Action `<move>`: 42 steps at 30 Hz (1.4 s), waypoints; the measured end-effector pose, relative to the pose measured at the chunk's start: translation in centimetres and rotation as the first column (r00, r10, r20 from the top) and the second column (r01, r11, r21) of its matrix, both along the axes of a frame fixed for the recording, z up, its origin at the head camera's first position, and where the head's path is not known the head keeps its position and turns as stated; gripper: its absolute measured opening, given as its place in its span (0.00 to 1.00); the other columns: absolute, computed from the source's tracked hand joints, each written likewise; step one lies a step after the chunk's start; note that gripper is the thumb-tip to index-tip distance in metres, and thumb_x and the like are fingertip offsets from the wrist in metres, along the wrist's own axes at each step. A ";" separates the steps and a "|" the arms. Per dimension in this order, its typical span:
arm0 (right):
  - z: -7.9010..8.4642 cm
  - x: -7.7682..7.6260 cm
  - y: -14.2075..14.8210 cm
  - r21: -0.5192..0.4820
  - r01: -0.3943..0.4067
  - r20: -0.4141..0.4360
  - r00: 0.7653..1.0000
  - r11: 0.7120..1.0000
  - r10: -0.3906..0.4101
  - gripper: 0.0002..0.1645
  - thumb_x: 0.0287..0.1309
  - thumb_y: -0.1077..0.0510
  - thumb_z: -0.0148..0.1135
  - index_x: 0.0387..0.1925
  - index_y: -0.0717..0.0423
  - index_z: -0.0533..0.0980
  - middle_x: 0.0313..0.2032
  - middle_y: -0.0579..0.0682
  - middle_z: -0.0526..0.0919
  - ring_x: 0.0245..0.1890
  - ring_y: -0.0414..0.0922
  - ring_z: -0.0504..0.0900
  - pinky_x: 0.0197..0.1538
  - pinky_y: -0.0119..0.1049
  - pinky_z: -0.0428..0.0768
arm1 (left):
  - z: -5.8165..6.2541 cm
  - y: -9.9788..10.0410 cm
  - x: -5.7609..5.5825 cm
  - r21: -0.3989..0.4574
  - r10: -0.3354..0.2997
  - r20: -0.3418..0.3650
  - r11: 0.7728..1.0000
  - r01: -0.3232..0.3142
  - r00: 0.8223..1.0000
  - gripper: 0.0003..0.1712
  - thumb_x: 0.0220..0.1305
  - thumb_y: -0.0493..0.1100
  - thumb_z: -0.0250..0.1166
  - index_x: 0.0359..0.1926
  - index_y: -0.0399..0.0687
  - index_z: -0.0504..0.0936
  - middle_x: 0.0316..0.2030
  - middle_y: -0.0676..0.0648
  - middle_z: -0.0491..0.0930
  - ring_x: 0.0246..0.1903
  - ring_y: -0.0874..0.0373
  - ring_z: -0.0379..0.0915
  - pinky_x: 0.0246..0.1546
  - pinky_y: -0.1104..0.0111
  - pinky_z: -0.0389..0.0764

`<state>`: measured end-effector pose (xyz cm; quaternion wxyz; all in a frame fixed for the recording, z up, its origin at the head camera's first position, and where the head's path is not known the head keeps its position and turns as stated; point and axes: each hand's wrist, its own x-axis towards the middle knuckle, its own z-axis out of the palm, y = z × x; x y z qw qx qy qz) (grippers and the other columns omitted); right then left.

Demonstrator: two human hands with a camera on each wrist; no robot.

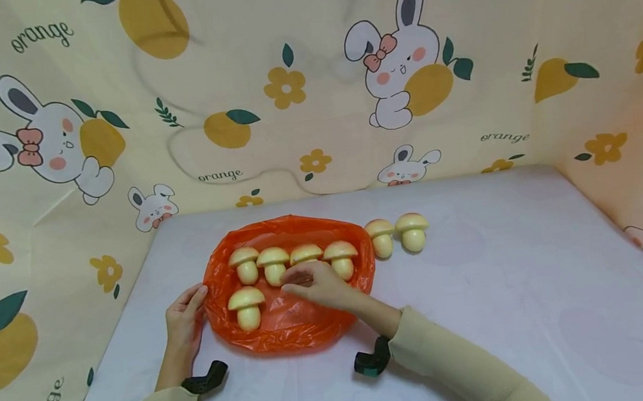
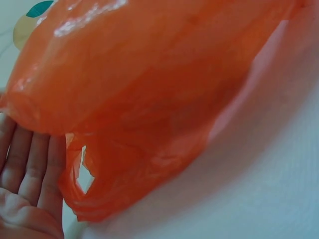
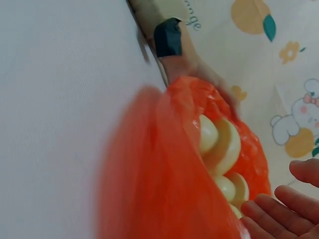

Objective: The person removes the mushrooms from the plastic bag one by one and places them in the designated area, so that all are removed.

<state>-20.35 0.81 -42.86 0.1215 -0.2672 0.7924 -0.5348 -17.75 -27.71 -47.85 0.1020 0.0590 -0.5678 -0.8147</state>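
An orange-red plastic bag (image 1: 307, 340) lies spread with its mouth facing up in the head view. Inside it are several toy mushrooms with pale yellow caps and stems: a row along the far side, and one mushroom (image 1: 247, 307) nearer at the left. My left hand (image 1: 184, 319) pinches the bag's left rim, thumb on the inner side and fingers along the outside. Over the bag's middle is my right hand (image 1: 320, 285), its fingers relaxed and holding nothing. It partly hides a mushroom (image 1: 305, 253) in the row. In the right wrist view its fingers (image 3: 279, 211) are nearly straight.
Two more mushrooms, one (image 1: 381, 238) close by the bag's right rim and another (image 1: 412, 231) beside it, stand outside on the white table (image 1: 504, 312). A printed cloth (image 1: 309, 84) with rabbits and oranges surrounds the table at the back and sides.
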 end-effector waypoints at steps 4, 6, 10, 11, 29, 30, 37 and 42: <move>-0.1 -0.1 -1.2 0.012 -0.012 0.006 1.000 1.000 0.012 0.17 0.61 0.57 0.63 0.48 0.64 0.80 0.46 0.59 0.86 0.49 0.52 0.85 0.51 0.30 0.83 | 0.2 0.0 -0.1 -0.005 0.029 0.079 1.000 -0.029 0.996 0.10 0.64 0.39 0.64 0.29 0.59 0.87 0.28 0.61 0.86 0.29 0.71 0.79 0.34 0.81 0.82; 0.0 -0.2 -1.6 0.021 -0.015 -0.003 1.000 1.000 0.015 0.17 0.61 0.56 0.63 0.48 0.64 0.80 0.46 0.59 0.86 0.49 0.52 0.85 0.51 0.30 0.82 | 0.3 0.0 -0.1 -0.002 0.032 0.096 1.000 -0.032 0.995 0.12 0.65 0.38 0.62 0.29 0.59 0.87 0.27 0.61 0.86 0.29 0.71 0.79 0.34 0.81 0.82; 0.1 -0.3 -2.5 0.038 -0.029 0.018 0.999 0.999 0.028 0.19 0.61 0.55 0.64 0.49 0.63 0.79 0.48 0.59 0.85 0.50 0.52 0.84 0.52 0.31 0.82 | 0.5 0.0 0.0 -0.005 0.036 0.111 0.999 -0.035 0.993 0.13 0.65 0.37 0.62 0.28 0.59 0.87 0.27 0.61 0.86 0.29 0.71 0.79 0.34 0.81 0.82; 0.1 -0.4 -2.7 0.043 -0.036 0.024 0.999 0.998 0.035 0.19 0.61 0.55 0.63 0.50 0.63 0.79 0.49 0.59 0.85 0.51 0.51 0.84 0.52 0.32 0.82 | 0.5 0.0 0.0 -0.006 0.036 0.113 0.999 -0.035 0.993 0.13 0.65 0.38 0.62 0.28 0.60 0.87 0.27 0.62 0.86 0.29 0.71 0.79 0.34 0.81 0.82; -0.6 -0.7 -5.7 0.183 -0.061 -0.008 0.998 0.981 0.063 0.31 0.57 0.50 0.67 0.59 0.58 0.74 0.57 0.52 0.81 0.53 0.40 0.79 0.56 0.29 0.77 | 0.3 -0.1 -0.1 -0.003 0.040 0.127 0.999 -0.040 0.991 0.13 0.65 0.38 0.62 0.28 0.60 0.87 0.28 0.62 0.86 0.29 0.71 0.79 0.35 0.82 0.81; -0.7 -0.7 -5.9 0.182 -0.062 -0.006 0.998 0.981 0.064 0.31 0.56 0.51 0.68 0.60 0.58 0.74 0.57 0.52 0.81 0.51 0.39 0.78 0.54 0.28 0.77 | 0.2 -0.1 -0.1 -0.001 0.041 0.123 0.999 -0.041 0.992 0.13 0.65 0.38 0.62 0.28 0.60 0.87 0.27 0.62 0.86 0.29 0.71 0.79 0.35 0.82 0.81; -0.7 -0.4 -6.4 0.186 -0.040 0.007 0.999 0.982 0.040 0.32 0.53 0.55 0.71 0.59 0.61 0.74 0.57 0.54 0.81 0.57 0.44 0.79 0.59 0.35 0.78 | 0.1 -0.1 -0.2 0.001 0.036 0.111 0.999 -0.036 0.993 0.13 0.65 0.38 0.62 0.28 0.60 0.87 0.27 0.61 0.86 0.28 0.71 0.78 0.33 0.81 0.81; -0.7 -0.3 -6.6 0.193 -0.031 0.004 1.000 0.981 0.031 0.31 0.53 0.58 0.70 0.59 0.61 0.73 0.58 0.54 0.80 0.60 0.47 0.78 0.65 0.40 0.76 | 0.2 -0.1 -0.2 -0.010 0.040 0.121 0.999 -0.039 0.992 0.12 0.65 0.39 0.63 0.28 0.60 0.87 0.28 0.62 0.86 0.29 0.71 0.78 0.35 0.82 0.81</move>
